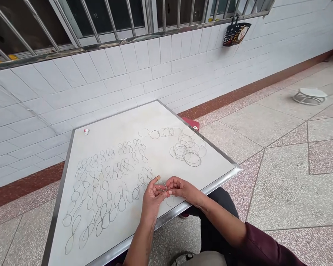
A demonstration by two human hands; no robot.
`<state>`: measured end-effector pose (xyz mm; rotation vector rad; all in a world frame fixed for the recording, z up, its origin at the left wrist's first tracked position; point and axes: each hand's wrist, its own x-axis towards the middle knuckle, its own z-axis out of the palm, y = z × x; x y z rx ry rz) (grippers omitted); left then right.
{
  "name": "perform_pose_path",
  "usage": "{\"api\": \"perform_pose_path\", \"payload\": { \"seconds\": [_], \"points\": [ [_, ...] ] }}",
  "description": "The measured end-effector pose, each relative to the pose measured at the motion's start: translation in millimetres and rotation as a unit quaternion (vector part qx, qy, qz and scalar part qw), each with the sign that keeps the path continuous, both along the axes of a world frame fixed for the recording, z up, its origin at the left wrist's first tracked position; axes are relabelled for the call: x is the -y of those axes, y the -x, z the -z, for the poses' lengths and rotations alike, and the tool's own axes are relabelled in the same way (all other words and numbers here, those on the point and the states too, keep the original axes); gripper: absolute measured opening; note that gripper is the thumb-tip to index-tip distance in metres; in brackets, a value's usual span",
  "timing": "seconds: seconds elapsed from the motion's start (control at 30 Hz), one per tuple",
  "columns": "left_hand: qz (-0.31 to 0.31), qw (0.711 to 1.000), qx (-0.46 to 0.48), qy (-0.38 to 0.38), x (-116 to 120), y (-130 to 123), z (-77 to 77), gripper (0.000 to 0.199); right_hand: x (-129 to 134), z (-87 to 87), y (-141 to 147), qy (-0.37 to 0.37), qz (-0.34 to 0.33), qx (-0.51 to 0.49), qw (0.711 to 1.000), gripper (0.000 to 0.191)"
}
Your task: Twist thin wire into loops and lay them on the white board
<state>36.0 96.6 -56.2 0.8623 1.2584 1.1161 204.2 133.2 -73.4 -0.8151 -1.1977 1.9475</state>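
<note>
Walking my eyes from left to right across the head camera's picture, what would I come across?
Thin figure-eight loops spread over the table, the person's left hand, a loose pile of round rings, a dark patterned bag hanging from the window bars, a low white stool on the floor.

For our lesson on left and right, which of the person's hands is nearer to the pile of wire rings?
Right: the right hand sits below the pile of rings in the picture; the left hand is farther off, to the pile's lower left.
</note>
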Motion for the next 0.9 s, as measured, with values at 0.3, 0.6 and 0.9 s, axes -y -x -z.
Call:
{"api": "perform_pose_path", "payload": {
  "seconds": [0.3, 0.6, 0.9],
  "points": [
    [0.005, 0.999, -0.045, -0.018, 3.0, -8.6, 4.2, 0.058, 4.1, -0.7, -4.1, -0.024, -0.022, 0.041, 0.999, 0.032],
    [-0.138, 0.944, -0.279, -0.112, 24.3, 42.2, 2.4, 0.034, -62.2, 3.5, 11.3, -0.14, 0.035, 0.316, 0.938, 0.022],
    [-0.077, 0.877, -0.434, -0.191, 22.9, 80.1, 19.8, 0.03, -81.1, 0.5, 36.8, -0.158, 0.035, 0.417, 0.894, 0.029]
  ]
}}
